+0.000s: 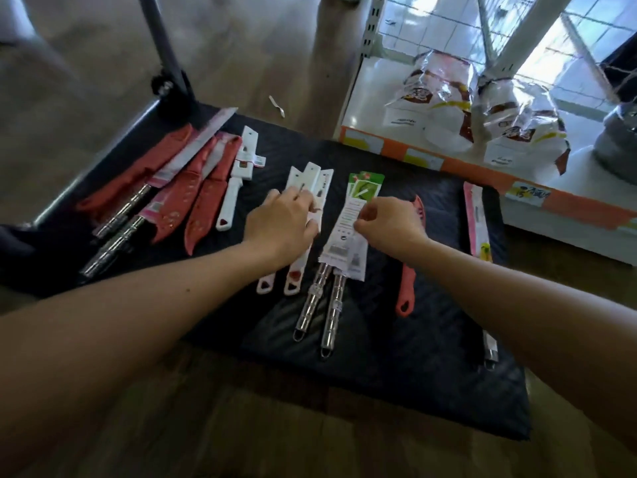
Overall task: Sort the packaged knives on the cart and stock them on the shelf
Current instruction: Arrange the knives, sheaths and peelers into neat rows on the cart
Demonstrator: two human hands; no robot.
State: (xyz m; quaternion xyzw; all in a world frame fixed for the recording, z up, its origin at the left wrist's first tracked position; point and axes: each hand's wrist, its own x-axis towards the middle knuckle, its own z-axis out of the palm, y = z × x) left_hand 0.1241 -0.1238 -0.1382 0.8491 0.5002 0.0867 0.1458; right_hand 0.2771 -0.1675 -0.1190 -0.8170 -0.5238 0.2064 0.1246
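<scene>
Packaged knives lie spread on the black cart deck (pixel 396 357). My left hand (pixel 281 224) rests curled on a pair of white-handled knives (pixel 310 188) in white sleeves at the centre. My right hand (pixel 389 224) pinches the edge of the card sleeve on two steel-handled knives (pixel 339 243) with green-topped packaging. A red-handled knife (pixel 408 284) lies partly under my right wrist. At the left sit several red-sheathed knives (pixel 206 198), steel-handled knives (pixel 120 219) and one more white knife (pixel 238 181). A long pink-packaged knife (pixel 477 219) lies at the right edge.
The white bottom shelf (pixel 379 108) with an orange price strip (pixel 455 167) stands beyond the cart at the right, holding shiny snack bags (pixel 448 108) and a grey pot (pixel 620 146). The cart's handle post (pixel 165 46) rises at the back left. Wooden floor surrounds the cart.
</scene>
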